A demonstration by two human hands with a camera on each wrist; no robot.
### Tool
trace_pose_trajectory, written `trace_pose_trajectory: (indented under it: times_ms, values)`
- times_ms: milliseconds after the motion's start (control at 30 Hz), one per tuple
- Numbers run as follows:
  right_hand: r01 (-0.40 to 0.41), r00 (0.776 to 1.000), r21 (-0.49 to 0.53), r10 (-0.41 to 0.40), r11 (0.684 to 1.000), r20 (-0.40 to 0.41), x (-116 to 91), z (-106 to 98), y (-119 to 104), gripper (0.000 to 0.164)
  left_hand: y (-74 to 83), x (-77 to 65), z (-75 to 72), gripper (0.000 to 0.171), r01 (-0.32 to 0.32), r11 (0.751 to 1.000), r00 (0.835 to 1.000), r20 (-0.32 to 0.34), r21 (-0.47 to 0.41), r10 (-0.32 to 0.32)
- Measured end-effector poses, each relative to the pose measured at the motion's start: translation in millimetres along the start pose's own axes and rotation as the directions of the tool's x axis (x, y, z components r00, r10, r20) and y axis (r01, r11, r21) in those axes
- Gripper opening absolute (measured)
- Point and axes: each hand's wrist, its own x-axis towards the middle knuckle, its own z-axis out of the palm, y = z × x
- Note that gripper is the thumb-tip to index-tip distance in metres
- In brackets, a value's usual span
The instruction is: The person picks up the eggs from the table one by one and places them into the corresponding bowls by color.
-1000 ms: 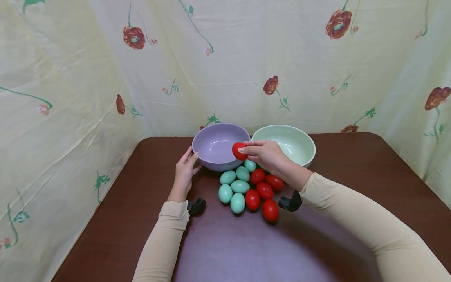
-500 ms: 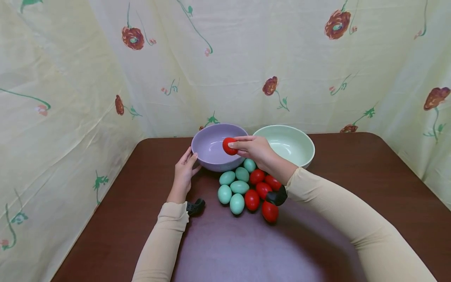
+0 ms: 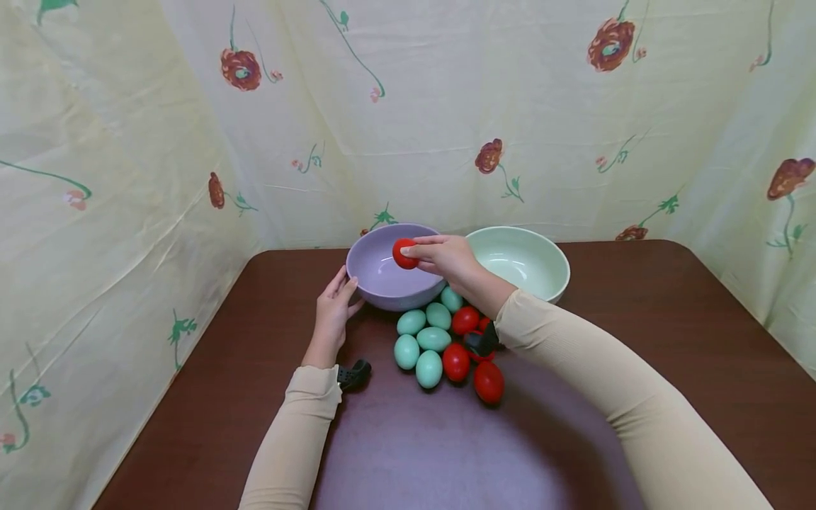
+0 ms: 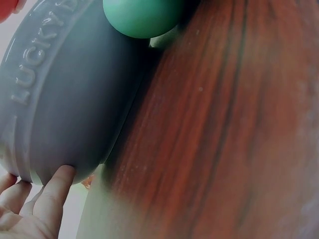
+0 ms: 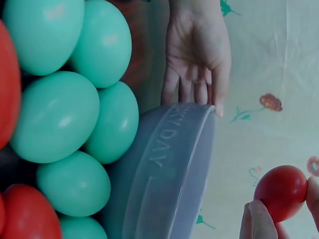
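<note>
My right hand (image 3: 446, 258) pinches a red egg (image 3: 405, 253) above the purple bowl (image 3: 395, 287), between thumb and fingertips. The right wrist view shows this red egg (image 5: 281, 193) apart from the bowl wall (image 5: 172, 164). My left hand (image 3: 331, 319) touches the left side of the purple bowl with fairly straight fingers, the thumb at the rim; its fingertips (image 4: 64, 172) rest against the outer wall in the left wrist view. Several mint green eggs (image 3: 433, 338) and several red eggs (image 3: 489, 383) lie in front of the bowls. My right wrist camera and sleeve hide some red eggs.
A pale green bowl (image 3: 525, 265) stands right of the purple one, partly behind my right arm. Both bowls are near the back edge of the brown table (image 3: 644, 304). A flowered cloth (image 3: 548, 106) hangs behind and at the sides.
My right hand has carried the red egg leftward and away from me, from the purple bowl's right front rim to above its middle. The left hand stays at the bowl.
</note>
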Motion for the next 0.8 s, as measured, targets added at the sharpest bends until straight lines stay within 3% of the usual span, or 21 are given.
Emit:
trace_pose_trajectory:
  times_ms: [467,800]
  values:
    - [0.025,0.998,0.039,-0.023,0.999,-0.057,19,12,-7,0.041,0.3,2.3,5.1,0.061,-0.006,1.0,1.0,0.023,0.01,0.006]
    - [0.037,0.998,-0.035,-0.039,0.999,-0.053,38,25,0,0.042,-0.5,-0.1,-1.3,0.06,-0.012,1.0,1.0,0.012,0.016,0.012]
